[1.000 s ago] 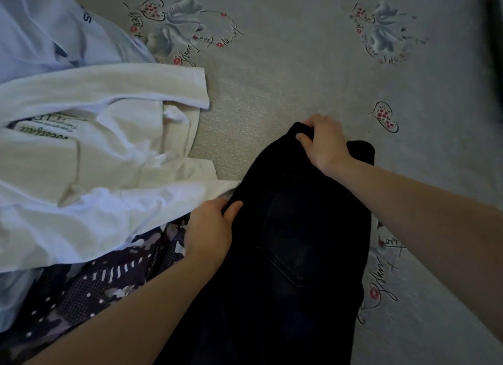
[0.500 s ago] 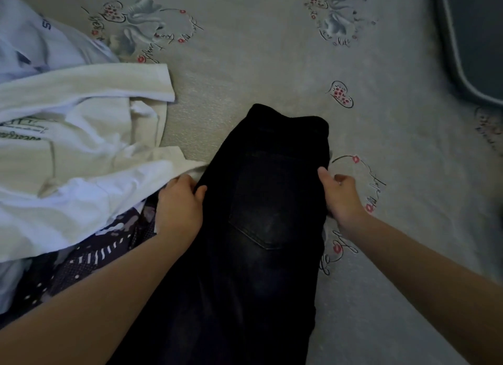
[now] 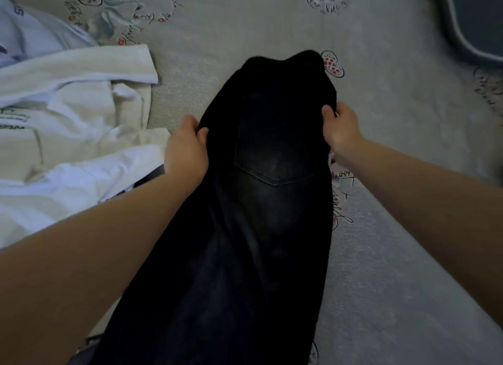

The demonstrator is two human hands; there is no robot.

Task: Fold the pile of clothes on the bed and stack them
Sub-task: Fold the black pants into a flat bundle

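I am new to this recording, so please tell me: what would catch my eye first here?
The black jeans lie lengthwise down the middle of the bed, back pocket up. The left hand and right hand grip their two side edges near the top. A heap of white shirts lies at the left.

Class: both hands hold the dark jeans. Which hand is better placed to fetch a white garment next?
Left hand: it grips the jeans edge right beside the white pile; the right hand is across them.
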